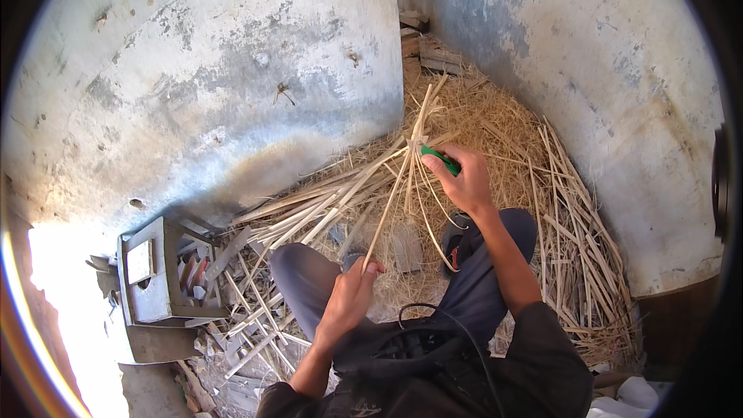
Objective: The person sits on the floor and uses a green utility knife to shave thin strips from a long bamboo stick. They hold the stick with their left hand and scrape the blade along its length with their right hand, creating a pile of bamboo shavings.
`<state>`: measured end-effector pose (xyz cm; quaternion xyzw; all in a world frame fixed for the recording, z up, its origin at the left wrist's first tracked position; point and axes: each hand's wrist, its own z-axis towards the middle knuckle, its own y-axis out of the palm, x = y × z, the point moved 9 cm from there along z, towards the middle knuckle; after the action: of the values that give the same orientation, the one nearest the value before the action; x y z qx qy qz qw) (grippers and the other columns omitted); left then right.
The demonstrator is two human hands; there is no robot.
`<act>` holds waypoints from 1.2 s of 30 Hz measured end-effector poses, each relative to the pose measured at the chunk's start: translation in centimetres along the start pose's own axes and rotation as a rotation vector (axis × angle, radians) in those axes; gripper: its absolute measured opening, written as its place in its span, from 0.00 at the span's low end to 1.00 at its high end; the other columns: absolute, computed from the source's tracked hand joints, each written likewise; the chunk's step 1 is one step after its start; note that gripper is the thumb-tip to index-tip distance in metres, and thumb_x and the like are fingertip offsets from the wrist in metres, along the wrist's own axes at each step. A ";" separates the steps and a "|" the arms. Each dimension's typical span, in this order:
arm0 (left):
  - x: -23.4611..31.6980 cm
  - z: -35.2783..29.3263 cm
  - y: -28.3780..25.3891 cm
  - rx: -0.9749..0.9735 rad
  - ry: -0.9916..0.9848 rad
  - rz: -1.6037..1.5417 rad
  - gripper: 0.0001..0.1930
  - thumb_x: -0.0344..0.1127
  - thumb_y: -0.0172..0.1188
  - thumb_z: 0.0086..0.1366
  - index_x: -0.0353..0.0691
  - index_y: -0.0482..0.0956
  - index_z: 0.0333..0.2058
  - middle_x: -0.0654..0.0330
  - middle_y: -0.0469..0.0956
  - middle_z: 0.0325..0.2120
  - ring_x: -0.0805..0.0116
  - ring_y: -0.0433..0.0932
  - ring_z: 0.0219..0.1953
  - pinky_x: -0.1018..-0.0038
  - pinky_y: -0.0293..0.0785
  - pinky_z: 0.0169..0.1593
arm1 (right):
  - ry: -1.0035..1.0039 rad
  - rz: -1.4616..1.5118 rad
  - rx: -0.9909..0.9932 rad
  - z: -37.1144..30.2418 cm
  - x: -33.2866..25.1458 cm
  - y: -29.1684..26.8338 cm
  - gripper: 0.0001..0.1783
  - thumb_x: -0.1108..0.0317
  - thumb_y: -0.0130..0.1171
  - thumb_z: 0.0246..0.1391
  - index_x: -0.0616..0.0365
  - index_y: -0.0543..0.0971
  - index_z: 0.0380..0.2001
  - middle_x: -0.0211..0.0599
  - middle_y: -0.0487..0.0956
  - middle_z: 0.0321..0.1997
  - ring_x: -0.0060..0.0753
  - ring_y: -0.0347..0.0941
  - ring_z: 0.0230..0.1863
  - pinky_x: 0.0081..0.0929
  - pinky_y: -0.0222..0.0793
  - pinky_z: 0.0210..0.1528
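My left hand (352, 294) is closed around the near end of a long, thin bamboo strip (385, 213), which slants up and away from me. My right hand (467, 182) grips a green-handled cutter (441, 160) near the strip's far part; its blade is too small to make out. Around that spot several pale strips (422, 112) come together and fan out. Thin curled slivers (428, 224) hang down toward my right shoe (453, 251).
Bundles of split strips lie at left (309, 209) and right (588, 255). Straw-like shavings (495, 124) heap up in the corner between worn walls (232, 54). A wooden box-like stand (151, 271) holding odds and ends is at left. A dark cable (472, 340) crosses my lap.
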<state>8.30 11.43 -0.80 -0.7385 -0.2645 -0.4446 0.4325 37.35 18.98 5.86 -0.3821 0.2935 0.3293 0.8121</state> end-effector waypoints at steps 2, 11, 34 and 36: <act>0.6 0.0 -0.2 0.023 0.019 0.000 0.14 0.41 0.51 0.85 0.37 0.80 0.49 0.49 0.75 0.22 0.55 0.78 0.27 0.57 0.73 0.39 | 0.170 0.241 -0.137 -0.1 2.3 1.3 0.26 0.42 0.66 0.71 0.57 0.91 0.38 0.22 0.75 0.20 0.18 0.61 0.17 0.25 0.54 0.21; 0.6 0.4 -0.2 -0.003 0.063 -0.055 0.21 0.46 0.44 0.88 0.35 0.79 0.48 0.68 0.65 0.22 0.78 0.64 0.25 0.72 0.63 0.32 | 0.616 0.747 -0.488 -2.3 4.1 3.4 0.33 0.39 0.48 0.80 0.61 0.82 0.42 0.16 0.58 0.20 0.10 0.49 0.19 0.19 0.44 0.22; 1.2 2.1 -1.0 -0.027 -0.069 -0.350 0.34 0.53 0.35 0.89 0.32 0.85 0.42 0.74 0.60 0.18 0.81 0.57 0.21 0.75 0.55 0.28 | -0.378 0.028 -0.060 -5.1 -6.3 4.4 0.21 0.47 0.75 0.62 0.56 0.88 0.40 0.33 0.89 0.33 0.35 0.86 0.28 0.32 0.78 0.29; 1.5 2.0 -0.9 -0.042 -0.065 -0.359 0.35 0.54 0.35 0.89 0.32 0.85 0.42 0.74 0.59 0.18 0.82 0.57 0.21 0.75 0.54 0.27 | -0.366 0.035 -0.061 -5.1 -6.1 4.4 0.21 0.47 0.75 0.62 0.56 0.89 0.41 0.34 0.90 0.35 0.35 0.87 0.28 0.31 0.79 0.29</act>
<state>9.14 13.59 0.47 -0.7023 -0.3966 -0.4959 0.3218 29.20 15.10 5.68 -0.3351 0.1374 0.4160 0.8341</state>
